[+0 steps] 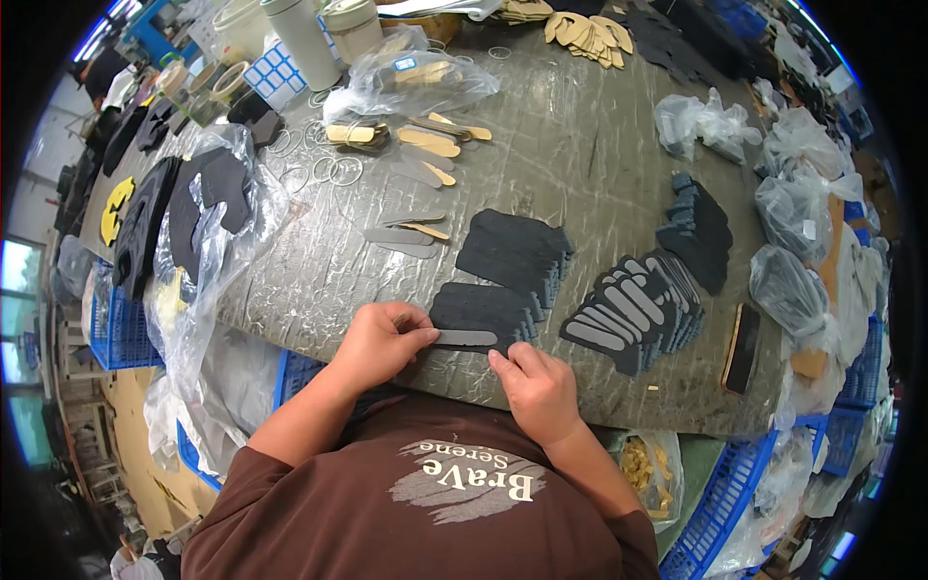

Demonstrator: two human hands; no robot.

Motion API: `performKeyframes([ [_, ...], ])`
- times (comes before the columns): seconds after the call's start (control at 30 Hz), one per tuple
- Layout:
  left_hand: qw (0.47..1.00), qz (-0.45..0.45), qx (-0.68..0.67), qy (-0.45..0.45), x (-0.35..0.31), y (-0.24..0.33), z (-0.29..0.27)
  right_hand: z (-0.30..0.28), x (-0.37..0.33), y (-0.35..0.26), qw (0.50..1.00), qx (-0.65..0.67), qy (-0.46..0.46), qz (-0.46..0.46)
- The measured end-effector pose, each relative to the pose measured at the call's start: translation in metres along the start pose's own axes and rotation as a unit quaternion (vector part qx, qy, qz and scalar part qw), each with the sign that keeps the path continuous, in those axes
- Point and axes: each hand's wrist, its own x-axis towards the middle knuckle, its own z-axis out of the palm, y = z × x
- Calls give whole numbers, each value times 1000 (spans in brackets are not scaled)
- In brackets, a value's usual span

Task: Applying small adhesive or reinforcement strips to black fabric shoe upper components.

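Observation:
My left hand (382, 340) is closed, its thumb and fingers pinching the left end of a flat grey strip (467, 338). The strip lies along the near edge of a black foam-like piece, on a fanned stack of black pieces (474, 303). My right hand (537, 389) pinches the near right edge of that black piece, close to the strip's other end. Just beyond lies a second stack of black pieces (507, 249). To the right, a fanned pile (633, 304) of black pieces carries grey strips on top.
Loose grey strips (401, 242) and tan-backed strips (430, 142) lie ahead, near rubber bands (343, 172). More black pieces (704, 232) and a phone (741, 348) are at right. Plastic bags (795, 217) line the right edge; blue crates (715, 507) stand below the table (570, 135).

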Motion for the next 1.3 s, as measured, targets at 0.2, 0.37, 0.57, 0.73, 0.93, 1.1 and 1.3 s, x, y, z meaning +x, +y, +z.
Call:
performKeyframes([
  [0.2, 998, 16, 55, 15, 2, 0, 2, 0, 1, 0, 1000, 0, -1, -30],
  [0.37, 991, 64, 105, 42, 1, 3, 4, 0, 2, -1, 1000, 13, -14, -16],
  [0.57, 960, 175, 206, 79, 4, -6, 7, -2, 1, 1, 998, 54, -20, 14],
  [0.73, 991, 110, -74, -31, -6, -1, 13, -13, -7, 3, 961, 189, 107, 172],
  [0.93, 951, 228, -188, -93, 6, -12, 27, -65, -23, 24, 935, 26, 161, 315],
  [1.1, 912, 383, 34, -141, 2, 10, 43, -54, -6, -12, 939, 216, 92, 250],
  [1.3, 866, 468, 160, -69, -1, 19, 55, -29, 11, -29, 890, 396, 47, 223],
])
